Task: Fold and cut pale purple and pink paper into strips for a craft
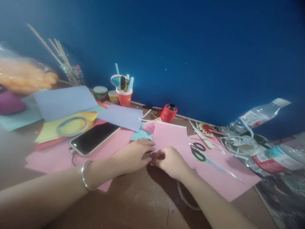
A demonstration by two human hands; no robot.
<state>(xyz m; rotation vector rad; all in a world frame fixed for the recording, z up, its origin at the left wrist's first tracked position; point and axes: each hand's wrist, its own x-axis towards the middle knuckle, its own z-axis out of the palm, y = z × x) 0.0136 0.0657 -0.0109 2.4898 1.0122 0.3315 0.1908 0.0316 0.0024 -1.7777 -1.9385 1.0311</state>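
A sheet of pink paper [170, 136] with a white strip along its far edge lies in front of me on the table. My left hand [135, 154], with a silver bangle on the wrist, has its fingers bent on the sheet's near left edge. At the near left corner, my right hand [173, 162] pinches the paper between thumb and curled fingers. The fingertips partly hide that corner. A pleated pink paper fan [149, 127] lies just beyond the left hand, over light blue paper [142, 135]. Black-handled scissors [199, 152] rest right of the sheet on more pink paper [231, 178].
A phone [95, 138] and a tape roll [72, 126] lie on coloured papers at left. A red thread spool [168, 113] and a paper cup of pens [124, 97] stand by the blue wall. Plastic bottles [259, 116] lean at right. A ring [187, 198] lies under my right forearm.
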